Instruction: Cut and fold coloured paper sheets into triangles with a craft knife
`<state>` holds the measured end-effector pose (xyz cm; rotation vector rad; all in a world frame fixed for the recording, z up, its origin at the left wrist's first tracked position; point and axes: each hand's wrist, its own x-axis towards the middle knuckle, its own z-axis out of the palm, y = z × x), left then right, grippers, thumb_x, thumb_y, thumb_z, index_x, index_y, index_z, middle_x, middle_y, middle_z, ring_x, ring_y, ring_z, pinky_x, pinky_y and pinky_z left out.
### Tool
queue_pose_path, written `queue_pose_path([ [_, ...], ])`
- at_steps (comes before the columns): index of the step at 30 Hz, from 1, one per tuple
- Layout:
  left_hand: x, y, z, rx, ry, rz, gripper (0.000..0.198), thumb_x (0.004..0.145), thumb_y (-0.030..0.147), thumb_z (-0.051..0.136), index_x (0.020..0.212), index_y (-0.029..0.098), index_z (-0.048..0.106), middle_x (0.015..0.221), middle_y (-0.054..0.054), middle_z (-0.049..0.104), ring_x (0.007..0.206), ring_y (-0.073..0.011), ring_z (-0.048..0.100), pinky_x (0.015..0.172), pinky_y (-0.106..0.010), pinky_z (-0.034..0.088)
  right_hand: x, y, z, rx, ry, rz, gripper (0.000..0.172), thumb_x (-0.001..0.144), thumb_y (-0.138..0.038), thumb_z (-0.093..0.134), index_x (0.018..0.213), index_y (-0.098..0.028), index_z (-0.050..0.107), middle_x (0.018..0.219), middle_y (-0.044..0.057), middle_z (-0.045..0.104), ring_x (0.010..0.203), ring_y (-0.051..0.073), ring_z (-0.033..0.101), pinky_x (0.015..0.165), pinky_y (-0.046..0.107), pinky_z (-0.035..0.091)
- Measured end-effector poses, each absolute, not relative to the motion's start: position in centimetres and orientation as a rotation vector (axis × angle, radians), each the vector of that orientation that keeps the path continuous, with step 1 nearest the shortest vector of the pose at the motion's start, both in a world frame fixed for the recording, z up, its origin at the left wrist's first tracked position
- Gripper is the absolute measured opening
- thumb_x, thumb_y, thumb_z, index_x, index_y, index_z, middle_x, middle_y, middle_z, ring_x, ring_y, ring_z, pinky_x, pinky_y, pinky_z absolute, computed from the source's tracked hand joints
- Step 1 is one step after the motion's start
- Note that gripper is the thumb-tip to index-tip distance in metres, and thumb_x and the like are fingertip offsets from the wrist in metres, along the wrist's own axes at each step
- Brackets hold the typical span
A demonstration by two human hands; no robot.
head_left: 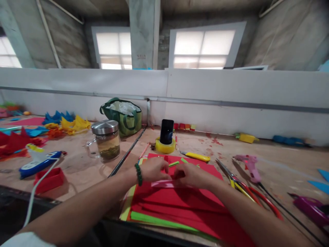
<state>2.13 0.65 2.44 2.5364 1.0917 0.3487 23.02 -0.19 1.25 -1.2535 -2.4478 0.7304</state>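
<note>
A pink paper strip (162, 184) lies across a stack of red paper sheets (164, 202). My left hand (155, 169), with a green bead bracelet (138, 174) at its wrist, has its fingers curled down at the strip's upper edge. Opposite it, my right hand (191, 175) is closed in a pinch on the strip, its fingertips partly hidden. Just beyond the hands sit small green paper pieces (174, 164). A long green strip (164, 221) runs along the stack's near edge.
Right of the paper are scissors (238, 181), a pink glue gun (250, 166) and a yellow utility knife (196, 156). A phone (167, 132) stands in a yellow tape roll (164, 146). To the left are a glass tea mug (106, 142), a green bag (127, 118) and a red box (48, 180).
</note>
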Motion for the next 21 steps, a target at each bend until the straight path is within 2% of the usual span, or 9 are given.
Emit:
queue_pose_path([
  [4, 2.6, 1.5, -0.2, 2.465, 0.989, 0.317, 0.021, 0.069, 0.033, 0.070, 0.065, 0.016, 0.059, 0.064, 0.002, 0.054, 0.059, -0.0116, 0.048, 0.049, -0.021, 0.031, 23.4, -0.5, 0.4, -1.315, -2.443, 0.880, 0.012, 0.067, -0.026, 0.071, 0.069, -0.017, 0.064, 0.060, -0.005, 0.058, 0.055, 0.009, 0.050, 0.047, 0.018, 0.035],
  [6, 2.3, 1.7, -0.7, 2.434, 0.949, 0.332, 0.017, 0.070, 0.027, 0.067, 0.064, 0.016, 0.057, 0.064, 0.002, 0.053, 0.060, -0.0110, 0.048, 0.050, -0.020, 0.032, 23.3, -0.7, 0.6, -1.310, -2.429, 0.920, 0.020, 0.061, -0.028, 0.077, 0.072, -0.016, 0.064, 0.066, -0.004, 0.060, 0.061, 0.011, 0.053, 0.050, 0.019, 0.038],
  [8, 2.1, 1.8, -0.9, 2.403, 0.906, 0.331, 0.015, 0.071, 0.025, 0.067, 0.065, 0.016, 0.057, 0.063, 0.003, 0.054, 0.060, -0.0106, 0.047, 0.052, -0.020, 0.033, 23.1, -0.8, 0.9, -1.279, -2.422, 0.958, 0.025, 0.062, -0.032, 0.077, 0.078, -0.017, 0.065, 0.073, -0.003, 0.063, 0.066, 0.012, 0.055, 0.055, 0.020, 0.040],
  [10, 2.1, 1.7, -0.9, 2.373, 0.868, 0.324, 0.014, 0.071, 0.026, 0.067, 0.066, 0.016, 0.058, 0.062, 0.004, 0.054, 0.060, -0.0104, 0.047, 0.054, -0.021, 0.033, 22.9, -1.0, 1.1, -1.261, -2.417, 0.989, 0.020, 0.069, -0.031, 0.072, 0.083, -0.018, 0.066, 0.076, -0.002, 0.064, 0.068, 0.012, 0.055, 0.058, 0.021, 0.041],
  [12, 2.2, 1.5, -0.8, 2.348, 0.846, 0.336, 0.014, 0.070, 0.026, 0.068, 0.065, 0.016, 0.059, 0.061, 0.004, 0.054, 0.061, -0.0106, 0.047, 0.056, -0.021, 0.034, 22.8, -1.2, 1.2, -1.284, -2.406, 1.001, 0.013, 0.072, -0.026, 0.066, 0.083, -0.018, 0.067, 0.072, -0.002, 0.064, 0.063, 0.012, 0.054, 0.054, 0.021, 0.040],
  [15, 2.3, 1.2, -0.6, 2.291, 0.844, 0.403, 0.020, 0.070, 0.032, 0.071, 0.066, 0.015, 0.061, 0.063, 0.002, 0.054, 0.063, -0.0115, 0.047, 0.058, -0.022, 0.035, 22.9, -1.7, 0.9, -1.329, -2.399, 0.995, 0.012, 0.068, -0.023, 0.068, 0.078, -0.017, 0.066, 0.063, -0.004, 0.060, 0.054, 0.010, 0.050, 0.047, 0.020, 0.034],
  [18, 2.1, 1.3, -0.3, 2.180, 0.883, 0.543, 0.031, 0.070, 0.042, 0.072, 0.080, 0.014, 0.065, 0.076, -0.001, 0.059, 0.072, -0.0140, 0.051, 0.065, -0.023, 0.040, 23.0, -2.0, 0.6, -1.313, -2.407, 0.940, 0.008, 0.067, -0.024, 0.068, 0.070, -0.017, 0.065, 0.060, -0.004, 0.060, 0.054, 0.010, 0.050, 0.049, 0.021, 0.035],
  [21, 1.7, 1.8, 0.3, 2.006, 0.986, 0.778, 0.052, 0.074, 0.050, 0.067, 0.110, 0.013, 0.058, 0.102, -0.007, 0.059, 0.089, -0.0175, 0.053, 0.075, -0.026, 0.042, 22.9, -2.0, 0.5, -1.290, -2.337, 0.747, 0.006, 0.070, -0.020, 0.062, 0.065, -0.017, 0.062, 0.064, -0.001, 0.060, 0.061, 0.013, 0.051, 0.058, 0.025, 0.038],
])
